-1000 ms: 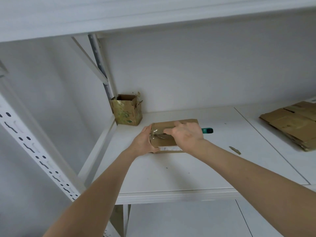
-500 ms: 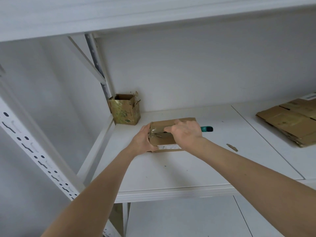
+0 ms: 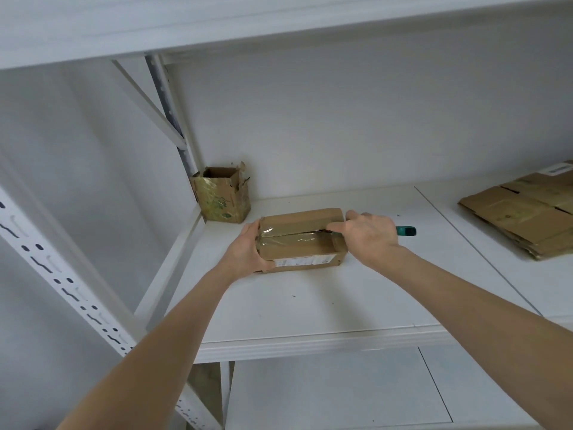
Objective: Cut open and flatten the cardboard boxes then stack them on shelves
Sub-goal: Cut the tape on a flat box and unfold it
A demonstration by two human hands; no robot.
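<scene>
A taped brown cardboard box with a white label on its front lies on the white shelf. My left hand grips its left end. My right hand holds a green-handled cutter at the box's right end, its blade on the taped top seam. A slit runs along that seam from left to right. The blade itself is hidden by my fingers.
A small open-topped box stands in the shelf's back left corner by the upright post. Flattened cardboard is stacked on the shelf at the right. Another shelf board hangs close overhead.
My right hand has drawn the cutter to the right along the top seam, from the box's middle to its right end. My left hand keeps its hold on the left end.
</scene>
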